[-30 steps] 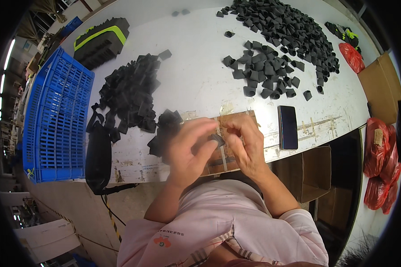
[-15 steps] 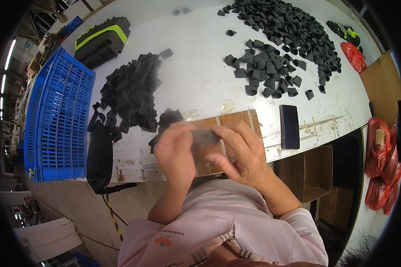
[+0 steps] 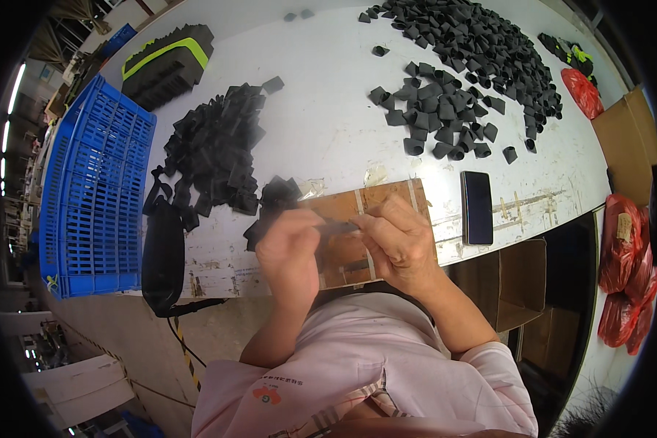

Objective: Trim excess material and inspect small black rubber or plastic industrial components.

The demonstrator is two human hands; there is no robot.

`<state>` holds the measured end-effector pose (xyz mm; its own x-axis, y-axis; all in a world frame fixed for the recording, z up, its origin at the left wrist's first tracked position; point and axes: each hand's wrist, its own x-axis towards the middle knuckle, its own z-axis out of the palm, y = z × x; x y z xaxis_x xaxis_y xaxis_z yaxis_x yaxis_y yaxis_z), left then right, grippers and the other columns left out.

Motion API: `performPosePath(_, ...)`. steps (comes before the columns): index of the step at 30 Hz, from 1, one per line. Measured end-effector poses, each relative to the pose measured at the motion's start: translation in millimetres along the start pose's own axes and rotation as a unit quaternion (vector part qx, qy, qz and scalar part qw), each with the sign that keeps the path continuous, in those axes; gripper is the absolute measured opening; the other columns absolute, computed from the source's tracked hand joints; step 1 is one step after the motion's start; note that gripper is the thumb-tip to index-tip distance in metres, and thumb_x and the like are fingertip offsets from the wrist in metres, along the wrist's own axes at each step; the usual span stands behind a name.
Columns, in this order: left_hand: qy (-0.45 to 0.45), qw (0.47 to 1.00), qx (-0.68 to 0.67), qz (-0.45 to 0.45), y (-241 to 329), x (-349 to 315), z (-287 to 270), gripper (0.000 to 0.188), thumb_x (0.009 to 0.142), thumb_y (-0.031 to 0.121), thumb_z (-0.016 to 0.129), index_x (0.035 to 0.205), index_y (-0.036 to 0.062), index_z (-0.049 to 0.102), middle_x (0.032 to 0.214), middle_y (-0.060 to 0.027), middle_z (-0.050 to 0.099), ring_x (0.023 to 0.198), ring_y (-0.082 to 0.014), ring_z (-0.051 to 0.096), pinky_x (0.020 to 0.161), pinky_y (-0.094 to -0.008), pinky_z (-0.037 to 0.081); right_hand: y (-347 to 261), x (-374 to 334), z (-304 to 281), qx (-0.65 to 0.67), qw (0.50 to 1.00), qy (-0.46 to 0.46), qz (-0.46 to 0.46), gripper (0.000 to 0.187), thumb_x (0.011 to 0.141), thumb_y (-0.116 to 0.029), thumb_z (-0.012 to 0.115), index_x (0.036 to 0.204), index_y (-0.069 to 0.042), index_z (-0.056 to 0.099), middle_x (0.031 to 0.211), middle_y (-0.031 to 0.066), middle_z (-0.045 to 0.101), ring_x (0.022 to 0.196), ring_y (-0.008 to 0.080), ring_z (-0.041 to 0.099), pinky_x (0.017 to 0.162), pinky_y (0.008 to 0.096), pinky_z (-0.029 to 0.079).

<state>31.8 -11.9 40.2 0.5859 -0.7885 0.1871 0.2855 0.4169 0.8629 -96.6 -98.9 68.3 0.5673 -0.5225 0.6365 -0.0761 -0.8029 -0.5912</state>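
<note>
Over a brown board [image 3: 349,259] at the table's near edge, a small black fabric piece [image 3: 336,228] spans the gap between my hands, partly hidden by fingers and blurred. My left hand [image 3: 288,244], smeared by motion, has its fingers closed on the piece's left end. The right end is pinched between thumb and fingers of my right hand [image 3: 401,241]. Beside my left hand lies a small heap of black pieces [image 3: 279,193]. A larger heap of flat black pieces [image 3: 215,150] stretches away behind it.
Many dark, rolled, tube-like pieces [image 3: 482,66] cover the far right. A phone [image 3: 477,208] lies right of the board. At left stand a blue plastic crate [image 3: 98,197], a long black pouch [image 3: 163,255] and a stack with a yellow-green band [image 3: 168,62]. Red bags [image 3: 624,248] hang at right.
My right hand's fingers have drawn together into a tighter pinch on the black piece, and less of the piece shows. My left hand stays nearly in place, still blurred.
</note>
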Motion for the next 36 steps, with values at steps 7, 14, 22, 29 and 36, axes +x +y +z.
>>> performPosePath(7,-0.003,0.991,0.117,0.058,-4.1,5.4,2.3,0.006,0.078,0.002,0.058,0.079,-0.0030,0.055,0.082,-0.0082,0.056,0.072,-0.0125,0.049,0.064,-0.0225,0.039,7.9,-6.1,8.0,-0.012,0.999,0.029,-0.035,0.026,0.057,0.011,0.061,0.081,0.004,0.058,0.070,0.0114,0.054,0.058,0.0237,0.048,0.048,0.0306,0.038)
performPosePath(14,-0.008,0.985,0.150,0.083,-5.6,-2.9,6.6,0.004,0.080,0.001,0.056,0.077,-0.0011,0.054,0.082,-0.0065,0.055,0.071,-0.0099,0.047,0.064,-0.0204,0.037,3.0,-3.4,10.2,-0.099,0.987,0.015,-0.123,0.028,0.053,0.000,0.062,0.080,0.003,0.057,0.066,0.0078,0.047,0.055,0.0214,0.045,0.043,0.0307,0.037)
performPosePath(22,0.245,0.909,0.326,0.089,-38.3,27.0,-75.8,0.009,0.081,0.007,0.055,0.087,0.0013,0.056,0.082,-0.0061,0.056,0.075,-0.0127,0.051,0.070,-0.0256,0.041,30.1,19.9,-34.7,0.509,0.833,0.035,0.214,0.027,0.086,-0.025,0.051,0.080,0.000,0.056,0.062,0.0006,0.048,0.053,0.0080,0.043,0.046,0.0207,0.033)
performPosePath(29,0.283,0.709,0.644,-0.043,-81.2,60.1,-176.6,0.017,0.068,0.015,0.066,0.076,0.0014,0.062,0.075,-0.0143,0.061,0.075,-0.0299,0.058,0.068,-0.0372,0.045,28.8,-36.0,0.4,0.412,0.784,0.080,0.456,0.021,0.084,-0.022,0.056,0.076,-0.003,0.058,0.060,0.0001,0.052,0.049,0.0053,0.043,0.044,0.0179,0.033)
performPosePath(36,0.259,0.716,0.646,0.055,-76.0,44.5,-188.6,0.010,0.071,0.010,0.063,0.072,0.0005,0.059,0.067,-0.0105,0.059,0.062,-0.0241,0.056,0.061,-0.0332,0.044,-3.0,-63.1,25.7,0.326,0.830,-0.173,0.418,0.016,0.085,-0.014,0.056,0.075,-0.001,0.059,0.061,-0.0008,0.051,0.052,0.0044,0.041,0.048,0.0189,0.034)
